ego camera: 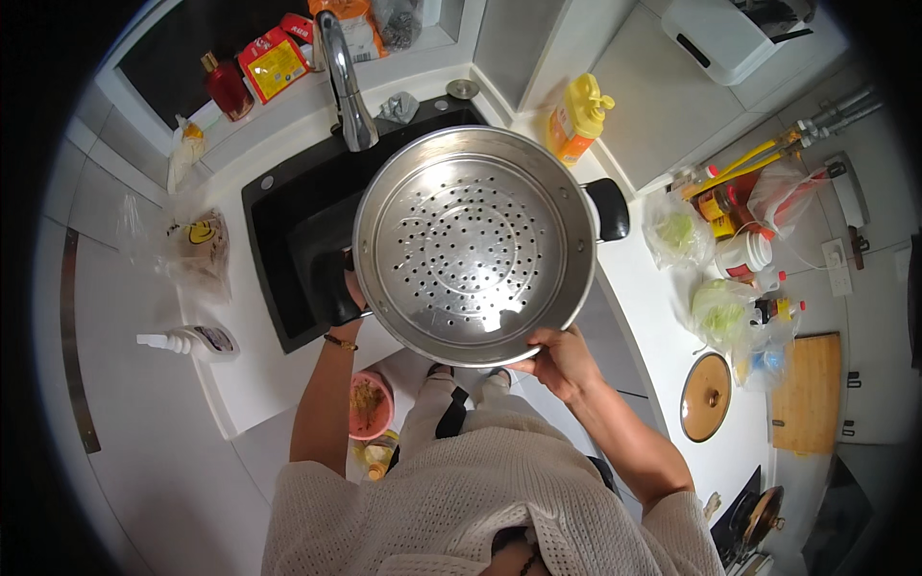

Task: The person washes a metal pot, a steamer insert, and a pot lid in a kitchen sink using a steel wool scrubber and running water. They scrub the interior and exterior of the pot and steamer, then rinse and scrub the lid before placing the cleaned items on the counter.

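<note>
A stainless-steel steamer basket (468, 248) with a perforated bottom and two black side handles is held up over the near right part of the black sink (302, 237), its inside facing me. My right hand (560, 360) grips the near rim, thumb over the edge. On the left side my left hand (351, 295) is at the handle and mostly hidden behind it and the wall of the basket. Some wet-looking shine shows on the metal. Behind the basket the chrome faucet (351, 101) arches over the back edge of the sink.
A yellow detergent bottle (576, 121) stands right of the sink, a white spray bottle (202, 343) on the left counter. Along the right counter are bagged vegetables (678, 230), bottles and a glass lid (706, 397). A pink bin (372, 407) stands on the floor.
</note>
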Tool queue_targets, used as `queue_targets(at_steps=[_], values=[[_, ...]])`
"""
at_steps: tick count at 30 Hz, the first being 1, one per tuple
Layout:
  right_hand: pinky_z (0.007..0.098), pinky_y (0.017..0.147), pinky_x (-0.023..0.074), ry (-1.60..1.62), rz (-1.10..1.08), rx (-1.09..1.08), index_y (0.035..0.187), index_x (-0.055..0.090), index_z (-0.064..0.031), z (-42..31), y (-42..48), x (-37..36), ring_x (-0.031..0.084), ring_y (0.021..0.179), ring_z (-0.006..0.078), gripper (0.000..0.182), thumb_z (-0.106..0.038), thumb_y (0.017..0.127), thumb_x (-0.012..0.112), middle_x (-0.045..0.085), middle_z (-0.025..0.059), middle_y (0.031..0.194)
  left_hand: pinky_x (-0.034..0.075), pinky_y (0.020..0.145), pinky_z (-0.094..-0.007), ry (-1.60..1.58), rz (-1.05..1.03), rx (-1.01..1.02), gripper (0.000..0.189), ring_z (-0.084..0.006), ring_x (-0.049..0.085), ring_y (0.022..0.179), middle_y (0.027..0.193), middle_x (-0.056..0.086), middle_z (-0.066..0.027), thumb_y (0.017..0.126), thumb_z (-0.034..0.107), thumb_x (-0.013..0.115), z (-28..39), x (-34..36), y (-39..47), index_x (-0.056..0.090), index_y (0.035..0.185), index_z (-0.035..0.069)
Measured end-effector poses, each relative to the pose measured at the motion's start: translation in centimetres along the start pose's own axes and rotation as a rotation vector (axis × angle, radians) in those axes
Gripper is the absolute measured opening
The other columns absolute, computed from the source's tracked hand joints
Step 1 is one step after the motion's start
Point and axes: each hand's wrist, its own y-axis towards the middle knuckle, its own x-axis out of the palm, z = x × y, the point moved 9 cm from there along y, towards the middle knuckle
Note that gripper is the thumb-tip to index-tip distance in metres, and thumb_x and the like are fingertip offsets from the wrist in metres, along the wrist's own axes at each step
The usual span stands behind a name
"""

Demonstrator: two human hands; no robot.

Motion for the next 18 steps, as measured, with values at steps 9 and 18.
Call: queue_targets(at_steps=[9,18], values=[[0.0399,0.075,0.0584,0.011,0.016,0.070,0.114,0.037,0.0159,3.1,2.0,-0.3,0.061,0.090,0.0359,0.034,0.005,0.082,0.041,0.053,0.0272,0.106,0.046,0.074,-0.0286,0.077,0.141,-0.416,0.035,-0.0125,0.054,0.083,0.094,0.062,-0.0069,0.092,0.028,0.048,1.4,2.0,-0.6,0.057,0.108,-0.001],[0.0414,0.080,0.0565,0.060,-0.041,0.069,0.121,0.028,0.0165,3.1,2.6,1.9,0.056,0.096,0.0442,0.038,0.005,0.085,0.031,0.044,0.0326,0.116,0.039,0.044,-0.0236,0.205,0.265,-0.577,0.021,-0.0079,0.052,0.052,0.068,0.060,-0.0026,0.085,0.020,0.060,3.7,0.1,-0.5,0.062,0.088,0.000]])
